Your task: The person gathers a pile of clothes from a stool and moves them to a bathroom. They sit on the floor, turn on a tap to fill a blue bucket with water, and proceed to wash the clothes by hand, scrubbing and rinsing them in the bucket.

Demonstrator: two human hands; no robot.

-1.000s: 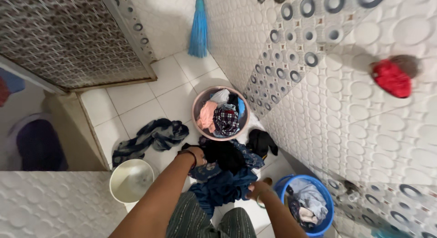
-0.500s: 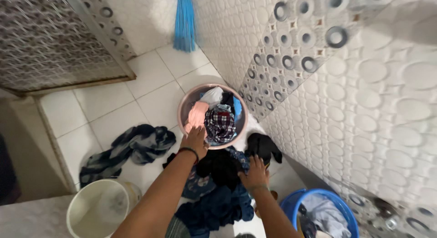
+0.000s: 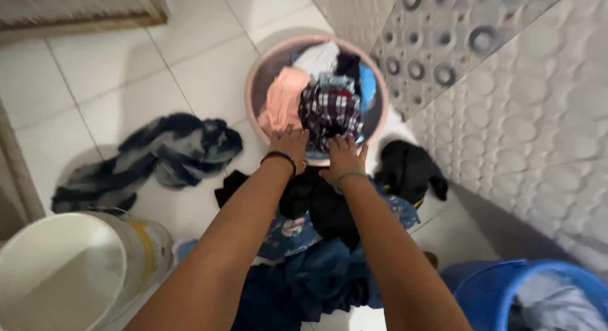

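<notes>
Near edge: white bucket point(image 3: 60, 274) at left, blue tub point(image 3: 506, 293) at right, heap of dark blue clothes point(image 3: 316, 255) between the forearms. Left hand point(image 3: 288, 144) and right hand point(image 3: 344, 157) lie side by side, fingers spread, resting at the near rim of the pink basin point(image 3: 253, 84); neither is closed on anything. Basin holds a plaid cloth point(image 3: 329, 112) and peach cloth point(image 3: 282, 103). Floor point(image 3: 114, 71) tiled white.
</notes>
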